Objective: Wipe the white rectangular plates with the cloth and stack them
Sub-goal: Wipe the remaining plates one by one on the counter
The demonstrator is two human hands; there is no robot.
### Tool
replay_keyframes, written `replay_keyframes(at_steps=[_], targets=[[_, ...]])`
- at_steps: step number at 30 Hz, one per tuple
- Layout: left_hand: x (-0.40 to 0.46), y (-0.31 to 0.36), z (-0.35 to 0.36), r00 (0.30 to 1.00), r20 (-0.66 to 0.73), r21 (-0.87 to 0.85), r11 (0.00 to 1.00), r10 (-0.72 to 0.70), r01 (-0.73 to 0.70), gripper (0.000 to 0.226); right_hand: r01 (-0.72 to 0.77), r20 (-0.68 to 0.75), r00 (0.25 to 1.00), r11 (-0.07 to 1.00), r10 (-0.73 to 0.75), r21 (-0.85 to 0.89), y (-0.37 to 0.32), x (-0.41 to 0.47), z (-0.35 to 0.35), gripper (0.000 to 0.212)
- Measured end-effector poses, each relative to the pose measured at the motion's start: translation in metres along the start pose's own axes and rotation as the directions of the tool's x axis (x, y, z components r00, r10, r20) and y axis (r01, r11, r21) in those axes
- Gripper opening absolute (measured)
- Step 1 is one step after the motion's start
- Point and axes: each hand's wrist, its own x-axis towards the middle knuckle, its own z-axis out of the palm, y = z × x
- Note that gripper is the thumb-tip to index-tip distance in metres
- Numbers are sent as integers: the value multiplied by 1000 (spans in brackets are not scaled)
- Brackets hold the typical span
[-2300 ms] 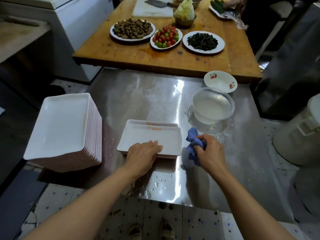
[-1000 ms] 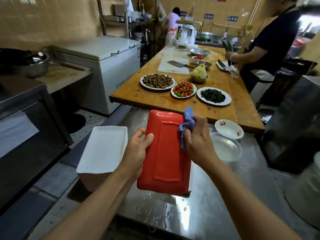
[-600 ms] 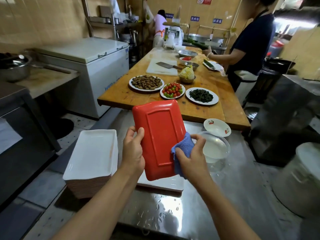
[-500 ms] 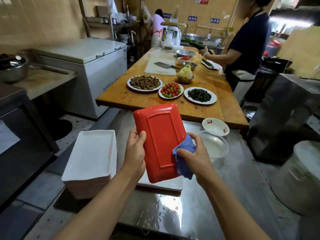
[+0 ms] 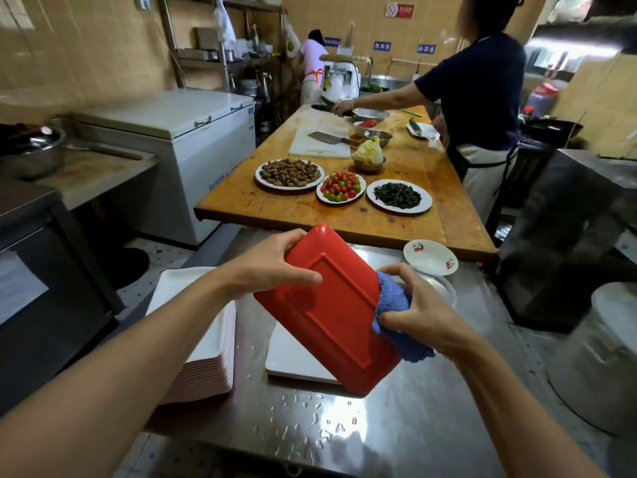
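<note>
left grip [image 5: 272, 262] holds glossy red-backed plate [image 5: 331, 305], tilted | right grip [image 5: 418, 312] bunches fuzzy blue cloth [image 5: 396, 315] on its rim | wet steel desk [image 5: 396, 426]

On the far wall hangs a red-and-white sign [image 5: 400, 10] with a no-smoking symbol; its lettering is too small to read. Below it, three small blue labels [image 5: 382, 46] carry white characters, too blurred to make out. The white chest freezer [image 5: 193, 132] at left bears blue lettering on its front, unreadable.
</note>
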Motion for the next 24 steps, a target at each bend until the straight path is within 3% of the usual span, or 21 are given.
replay_keyframes(at_steps=[3, 7, 12, 15, 17, 20, 24], targets=[[0, -7, 5, 1000, -6, -80, 997, 19, -20, 63, 17, 19, 1000, 997, -16, -74, -1, 1, -2, 63], [-2, -12, 11, 995, -101, -165, 986, 17, -34, 55, 127, -6, 991, 956, -133, -265, -14, 10, 8, 52], [-2, -6, 23, 984, -173, -140, 988, 40, -65, 56, 306, -55, 930, 849, -363, -432, -41, 31, 37, 50], [-8, -10, 15, 974, -228, -241, 969, -11, -45, 50, 289, -119, 894, 760, -431, -582, -39, 33, 40, 47], [-13, -16, 5, 964, -262, -342, 939, -54, -40, 40, 245, -166, 886, 740, -434, -627, -27, 28, 32, 40], [-17, -26, -1, 951, -282, -450, 893, -126, -16, 48, 217, -187, 906, 797, -379, -564, -10, 18, 18, 37], [-11, -37, 9, 930, -272, -589, 807, -248, 43, 38, 212, -145, 927, 800, -347, -561, -2, 12, 14, 53]])
